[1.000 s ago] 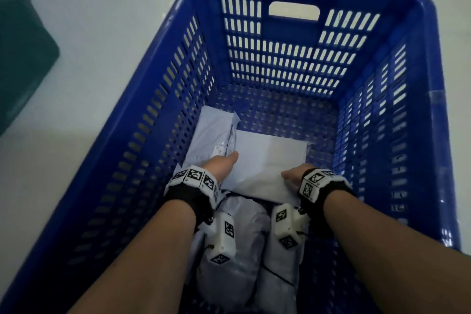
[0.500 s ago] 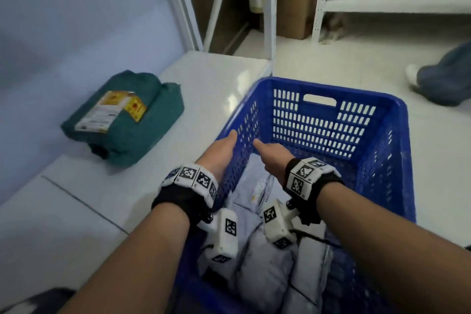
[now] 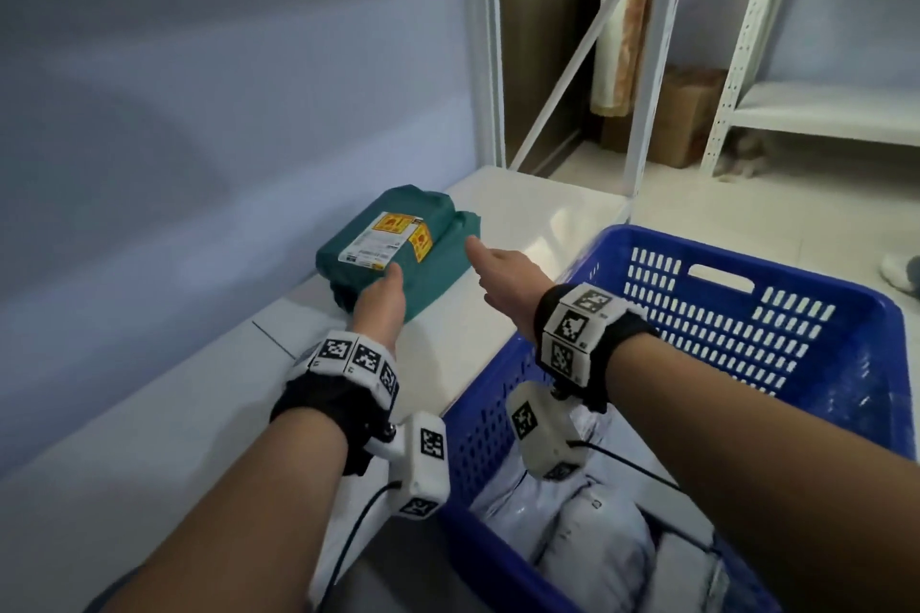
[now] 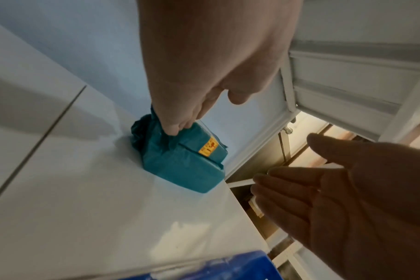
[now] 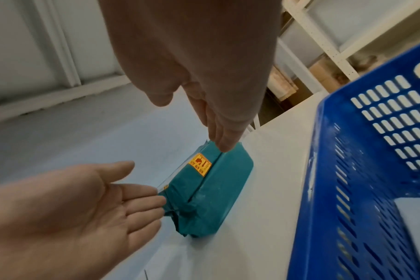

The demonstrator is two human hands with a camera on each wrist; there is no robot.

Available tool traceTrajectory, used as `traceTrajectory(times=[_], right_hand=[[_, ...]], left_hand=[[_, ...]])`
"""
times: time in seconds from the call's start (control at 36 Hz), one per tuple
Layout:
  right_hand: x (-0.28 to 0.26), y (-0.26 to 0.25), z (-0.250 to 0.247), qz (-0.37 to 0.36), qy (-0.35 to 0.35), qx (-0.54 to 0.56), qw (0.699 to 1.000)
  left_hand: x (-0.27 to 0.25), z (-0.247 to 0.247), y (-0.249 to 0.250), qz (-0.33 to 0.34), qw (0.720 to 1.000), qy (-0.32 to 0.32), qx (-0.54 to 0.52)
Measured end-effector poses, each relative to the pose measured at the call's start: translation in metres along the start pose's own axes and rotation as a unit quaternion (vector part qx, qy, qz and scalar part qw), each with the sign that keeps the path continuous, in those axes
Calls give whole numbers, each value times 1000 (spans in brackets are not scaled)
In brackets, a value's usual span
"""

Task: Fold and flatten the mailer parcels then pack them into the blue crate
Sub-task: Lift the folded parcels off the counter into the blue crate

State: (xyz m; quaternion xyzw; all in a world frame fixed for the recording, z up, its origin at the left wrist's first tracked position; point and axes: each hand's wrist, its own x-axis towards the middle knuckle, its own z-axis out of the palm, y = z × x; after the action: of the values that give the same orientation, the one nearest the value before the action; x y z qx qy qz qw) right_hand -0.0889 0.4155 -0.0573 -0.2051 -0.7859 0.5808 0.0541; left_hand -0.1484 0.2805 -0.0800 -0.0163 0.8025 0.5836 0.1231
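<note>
Mailer parcel [image 3: 398, 250], teal w/ a white shipping label [image 3: 374, 244] and yellow stickers, lies on the white surface [image 3: 473, 339] just ahead of both hands, to the left of the blue crate [image 3: 747, 324]. Left hand [image 3: 381, 301] reaches its near end, fingers straight and relaxed, fingertips [image 5: 156, 200] at or touching the crumpled teal flap; no firm grasp visible yet. Right hand [image 3: 508, 281] hovers flat over the parcel's far right edge, fingers extended, holding nothing; whether its fingertips [image 5: 224, 145] actually touch the wrap can't be told from the wrist view. Grey mailers [image 3: 597, 533] already sit packed in the crate's near end, below the right forearm, so the job looks well along, w/ this teal one the only parcel seen outside the crate. Judged step: take hold and flatten. To do it well, prob. best to tuck the loose bunched end under w/ the left hand while the right palm presses down along the top seam, pushing air out toward the open side, then lift w/ both hands from opposite ends so the fold stays shut. Slick film could spring back or slip; keep the label side up and carry it low over the rim into the free far end of the crate.
</note>
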Motion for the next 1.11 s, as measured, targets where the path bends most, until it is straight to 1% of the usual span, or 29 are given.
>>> traceTrajectory(times=[0.08, 0.17, 0.25, 0.31, 0.36, 0.44, 0.47, 0.53, 0.61, 0.67, 0.75, 0.92, 1.0, 1.11], right_hand=[[8, 2, 12, -2, -5, -10, 1000], [22, 7, 25, 2, -9, -16, 1000], [38, 11, 38, -1, -9, -23, 1000], [51, 12, 47, -4, -10, -25, 1000], [63, 10, 56, -5, -9, -16, 1000], [79, 5, 68, -6, -9, 3, 1000], [83, 4, 71, -8, -11, 1, 1000], [87, 5, 75, -10, -22, 14, 1000], [91, 9, 78, 3, -37, 43, 998], [93, 9, 82, 15, -43, 56, 997], [100, 17, 85, 32, -38, 93, 994], [83, 33, 66, -5, -3, 64, 998], [72, 44, 49, 7, 22, 93, 995], [59, 58, 26, 37, 21, 153, 987]], left_hand=[[9, -21, -2, -30, 999, 23, -6], [30, -42, -16, -49, 998, 42, 10], [51, -59, -24, -58, 995, 75, -4], [66, -68, -21, -76, 991, 105, -39], [81, -73, -16, -71, 989, 118, -60], [98, -76, -5, -33, 992, 123, -26], [104, -75, -3, -23, 992, 121, -32], [114, -72, -3, -20, 993, 97, -60], [120, -65, -4, -16, 991, 79, -103], [120, -63, -7, -12, 993, 64, -95], [111, -60, -14, 2, 996, 49, -76], [81, -45, -16, -4, 992, -13, -126], [60, -29, -13, -8, 990, -36, -134], [33, -10, -6, -9, 989, -61, -133]])
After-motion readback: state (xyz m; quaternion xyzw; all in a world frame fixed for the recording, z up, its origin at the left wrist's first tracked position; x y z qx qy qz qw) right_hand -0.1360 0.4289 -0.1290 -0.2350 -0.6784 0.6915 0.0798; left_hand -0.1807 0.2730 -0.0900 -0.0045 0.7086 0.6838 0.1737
